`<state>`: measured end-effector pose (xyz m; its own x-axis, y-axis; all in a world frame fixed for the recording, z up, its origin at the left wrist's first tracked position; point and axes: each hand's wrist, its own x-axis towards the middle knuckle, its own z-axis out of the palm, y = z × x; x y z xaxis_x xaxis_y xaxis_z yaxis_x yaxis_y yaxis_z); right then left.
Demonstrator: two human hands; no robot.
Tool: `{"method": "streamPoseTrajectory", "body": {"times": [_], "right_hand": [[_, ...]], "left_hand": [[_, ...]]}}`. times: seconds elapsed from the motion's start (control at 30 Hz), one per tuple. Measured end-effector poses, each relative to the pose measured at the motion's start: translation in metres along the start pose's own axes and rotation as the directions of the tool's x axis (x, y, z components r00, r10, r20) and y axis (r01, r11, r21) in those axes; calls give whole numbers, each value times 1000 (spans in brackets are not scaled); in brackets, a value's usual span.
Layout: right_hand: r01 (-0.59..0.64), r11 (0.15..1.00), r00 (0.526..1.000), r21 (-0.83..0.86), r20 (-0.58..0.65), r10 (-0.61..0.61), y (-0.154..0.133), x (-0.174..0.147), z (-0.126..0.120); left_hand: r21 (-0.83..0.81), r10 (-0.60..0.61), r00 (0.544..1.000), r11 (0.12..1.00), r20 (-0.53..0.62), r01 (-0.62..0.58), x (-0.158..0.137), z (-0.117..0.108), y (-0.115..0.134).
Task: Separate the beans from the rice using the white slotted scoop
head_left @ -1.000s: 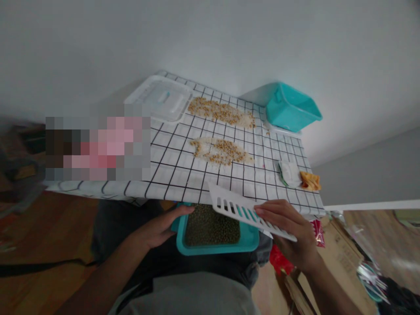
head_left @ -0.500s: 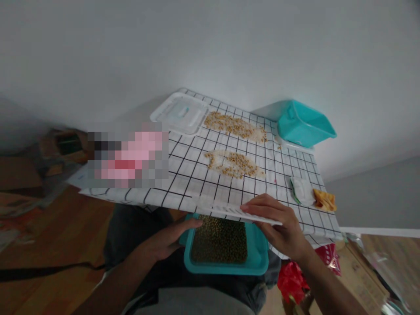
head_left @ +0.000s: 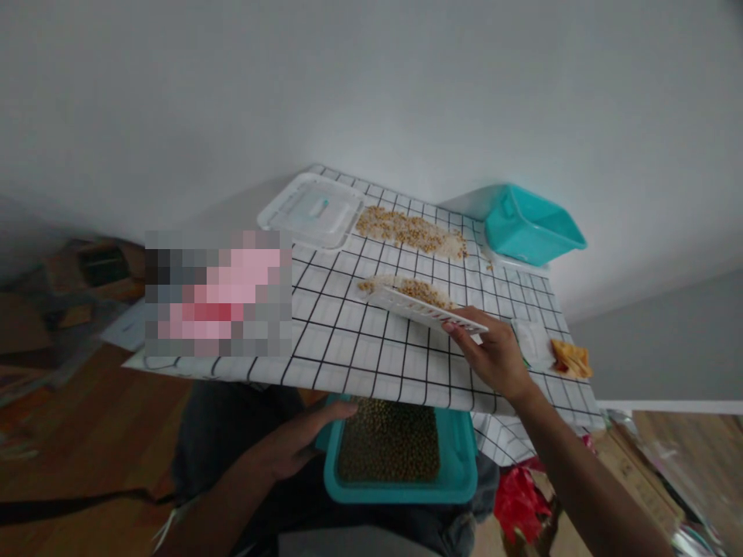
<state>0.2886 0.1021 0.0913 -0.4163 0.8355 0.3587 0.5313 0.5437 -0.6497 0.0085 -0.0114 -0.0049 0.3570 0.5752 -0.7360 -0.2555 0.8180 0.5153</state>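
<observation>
One panel (head_left: 421, 312) — gripped (right hand (head_left: 494, 354)).

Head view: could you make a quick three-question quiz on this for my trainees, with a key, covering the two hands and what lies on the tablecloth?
1. Short answer: which hand holds the white slotted plate?
2. True or false: the left hand is touching the translucent lid.
3. Multiple choice: how many main patches of grains lie on the checked tablecloth? A) one B) two C) four

Key:
1. The right hand.
2. False; its thumb lies over the rim of the teal tub nearest the person.
3. B; the nearer patch is partly hidden by the plate.
</observation>
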Motion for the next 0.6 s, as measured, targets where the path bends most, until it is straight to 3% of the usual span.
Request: {"method": "streamPoseTrajectory", "body": {"times": [0.17,0.4,0.6], "right_hand": [[-111,993,994,34,-15,111,8,8,-7],[-155,960,961,232,-190,201,42,42,-24],[-204,905,952,372,-141,273,78,66,-21]], "left_hand": [[-40,-56,998,998,2,56,1,1,1],[-48,-69,998,996,2,69,6,0,-1],[-54,-78,997,996,-13,77,8,-2,-4]]}}
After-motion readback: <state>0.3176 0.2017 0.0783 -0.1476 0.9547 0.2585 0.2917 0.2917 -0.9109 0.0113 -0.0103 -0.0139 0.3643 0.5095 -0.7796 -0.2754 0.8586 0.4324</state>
